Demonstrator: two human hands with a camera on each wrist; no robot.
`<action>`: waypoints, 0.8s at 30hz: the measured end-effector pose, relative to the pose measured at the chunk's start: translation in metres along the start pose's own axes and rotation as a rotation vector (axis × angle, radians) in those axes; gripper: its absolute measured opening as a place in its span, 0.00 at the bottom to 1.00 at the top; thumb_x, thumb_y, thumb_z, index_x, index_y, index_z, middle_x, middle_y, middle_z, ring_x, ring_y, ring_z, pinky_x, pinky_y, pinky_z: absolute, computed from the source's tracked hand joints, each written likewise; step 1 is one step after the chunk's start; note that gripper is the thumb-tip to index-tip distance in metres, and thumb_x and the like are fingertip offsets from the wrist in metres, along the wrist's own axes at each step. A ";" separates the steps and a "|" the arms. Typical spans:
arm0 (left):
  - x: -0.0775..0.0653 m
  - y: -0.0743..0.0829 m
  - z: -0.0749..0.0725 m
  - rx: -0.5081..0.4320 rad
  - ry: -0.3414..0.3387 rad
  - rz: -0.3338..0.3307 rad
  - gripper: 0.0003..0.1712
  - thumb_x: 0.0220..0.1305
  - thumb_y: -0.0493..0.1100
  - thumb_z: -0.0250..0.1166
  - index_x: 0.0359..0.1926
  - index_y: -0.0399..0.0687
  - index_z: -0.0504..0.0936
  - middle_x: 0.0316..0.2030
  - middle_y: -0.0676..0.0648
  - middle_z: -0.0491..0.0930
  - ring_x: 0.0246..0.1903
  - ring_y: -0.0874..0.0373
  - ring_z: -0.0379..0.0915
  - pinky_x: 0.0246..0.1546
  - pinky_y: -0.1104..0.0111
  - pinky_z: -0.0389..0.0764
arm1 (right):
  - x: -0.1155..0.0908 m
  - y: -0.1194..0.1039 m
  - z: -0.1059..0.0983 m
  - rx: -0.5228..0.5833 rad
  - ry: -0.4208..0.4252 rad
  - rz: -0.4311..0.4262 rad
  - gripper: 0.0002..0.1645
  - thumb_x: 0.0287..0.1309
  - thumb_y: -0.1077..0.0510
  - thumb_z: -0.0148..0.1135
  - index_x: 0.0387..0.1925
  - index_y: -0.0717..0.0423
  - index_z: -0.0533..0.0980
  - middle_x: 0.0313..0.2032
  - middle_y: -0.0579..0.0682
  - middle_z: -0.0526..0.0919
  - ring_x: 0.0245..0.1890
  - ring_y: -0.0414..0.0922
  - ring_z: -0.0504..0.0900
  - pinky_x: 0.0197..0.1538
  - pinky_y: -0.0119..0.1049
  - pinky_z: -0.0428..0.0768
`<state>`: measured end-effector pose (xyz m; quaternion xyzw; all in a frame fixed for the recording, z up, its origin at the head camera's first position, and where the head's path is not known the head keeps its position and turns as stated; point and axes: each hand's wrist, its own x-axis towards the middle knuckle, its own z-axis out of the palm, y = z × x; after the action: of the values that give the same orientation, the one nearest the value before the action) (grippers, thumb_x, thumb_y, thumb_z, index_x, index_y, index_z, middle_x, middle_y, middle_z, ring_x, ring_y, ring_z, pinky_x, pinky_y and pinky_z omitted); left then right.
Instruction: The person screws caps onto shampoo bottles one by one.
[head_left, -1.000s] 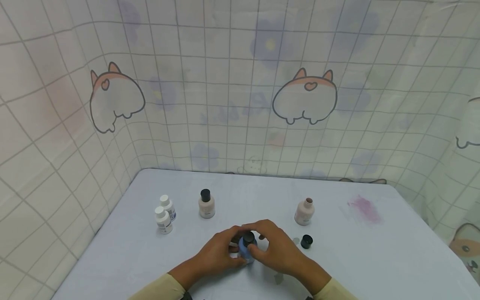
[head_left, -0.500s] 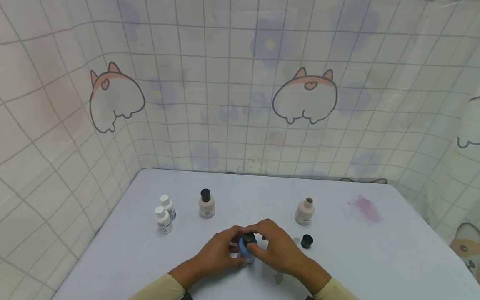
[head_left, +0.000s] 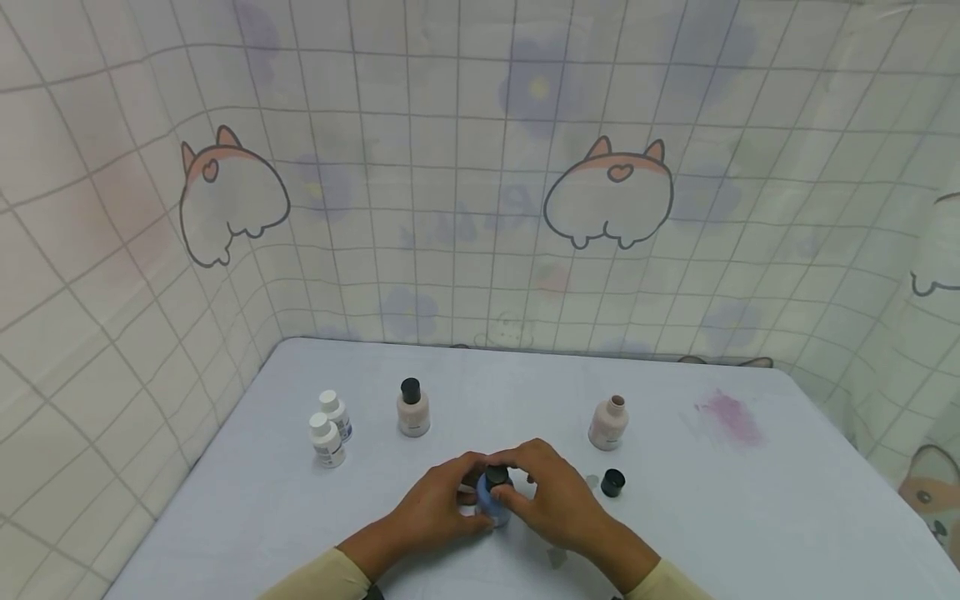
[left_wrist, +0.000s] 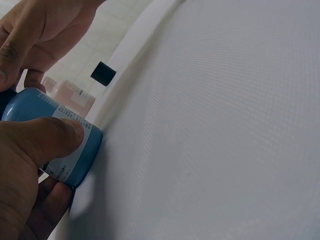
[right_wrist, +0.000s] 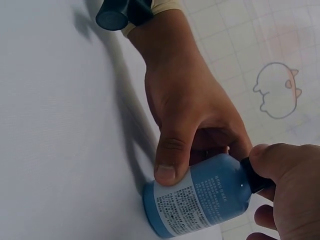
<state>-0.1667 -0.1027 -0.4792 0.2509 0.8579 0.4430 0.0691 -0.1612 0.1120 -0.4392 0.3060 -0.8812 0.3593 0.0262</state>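
A blue bottle (right_wrist: 220,186) with a white printed label and a black cap (head_left: 497,476) stands upright on the table, near its front middle. My left hand (head_left: 437,506) grips the bottle's body, thumb across the label, as the left wrist view shows. With thumb and fingers my right hand (head_left: 553,500) pinches the black cap from above. Right of the hands, a loose black cap (head_left: 612,482) lies on the table. Behind it stands an uncapped pale pink bottle (head_left: 608,423), its neck bare.
A pale pink bottle with a black cap (head_left: 413,408) stands behind my left hand. Two small white bottles (head_left: 327,440) stand close together at the left. A pink stain (head_left: 732,417) marks the white table (head_left: 750,508) at the right. A patterned curtain (head_left: 465,167) hangs behind.
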 end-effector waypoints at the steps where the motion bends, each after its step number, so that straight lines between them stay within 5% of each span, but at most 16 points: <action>1: 0.000 0.000 0.000 -0.002 0.000 0.002 0.39 0.47 0.47 0.76 0.60 0.63 0.67 0.50 0.60 0.73 0.48 0.68 0.72 0.45 0.77 0.76 | 0.000 0.001 0.001 0.006 0.000 0.000 0.23 0.57 0.42 0.62 0.56 0.30 0.71 0.48 0.29 0.72 0.46 0.39 0.74 0.44 0.37 0.79; 24: 0.002 0.003 0.000 -0.048 0.002 -0.066 0.37 0.44 0.45 0.77 0.56 0.57 0.70 0.48 0.58 0.75 0.44 0.68 0.75 0.44 0.76 0.77 | -0.014 0.010 -0.009 -0.004 -0.007 -0.001 0.26 0.58 0.48 0.63 0.58 0.39 0.69 0.53 0.32 0.72 0.40 0.36 0.75 0.40 0.34 0.79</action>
<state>-0.1674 -0.0999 -0.4763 0.2201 0.8550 0.4611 0.0888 -0.1571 0.1307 -0.4430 0.3078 -0.8819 0.3563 0.0239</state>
